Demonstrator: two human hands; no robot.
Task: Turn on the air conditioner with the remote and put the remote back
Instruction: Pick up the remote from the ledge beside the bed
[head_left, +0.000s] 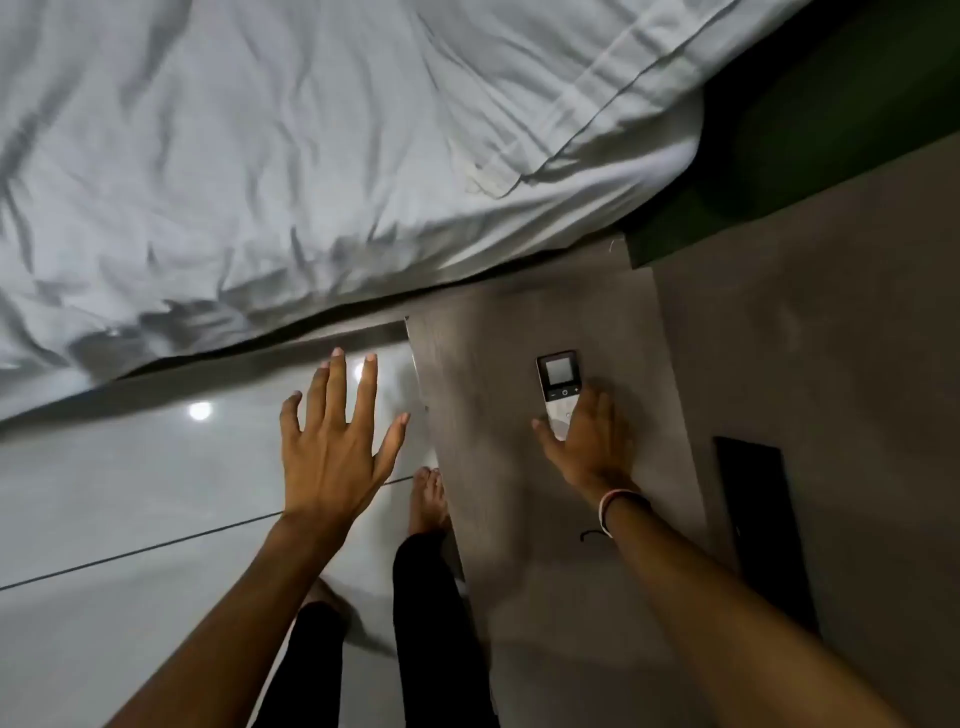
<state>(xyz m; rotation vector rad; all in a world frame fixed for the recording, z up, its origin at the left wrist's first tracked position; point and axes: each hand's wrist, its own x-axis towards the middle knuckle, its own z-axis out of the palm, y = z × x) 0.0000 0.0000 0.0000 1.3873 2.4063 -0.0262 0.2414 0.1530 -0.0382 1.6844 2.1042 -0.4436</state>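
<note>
Remote (558, 382) lies lengthwise under right hand (589, 441) fingertips on counter (493, 364), screen end beyond; grip unclear. Left hand (332, 441) spread, empty, farther.

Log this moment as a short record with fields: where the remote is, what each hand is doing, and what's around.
remote: lies flat on the grey bedside surface, screen up
right hand: laid over the remote's lower end, not closed around it
left hand: open, fingers spread, holding nothing, over the glossy floor
bed: rumpled white sheet, beyond both hands
wrist: pale band on the right wrist
air conditioner: not in view
</note>
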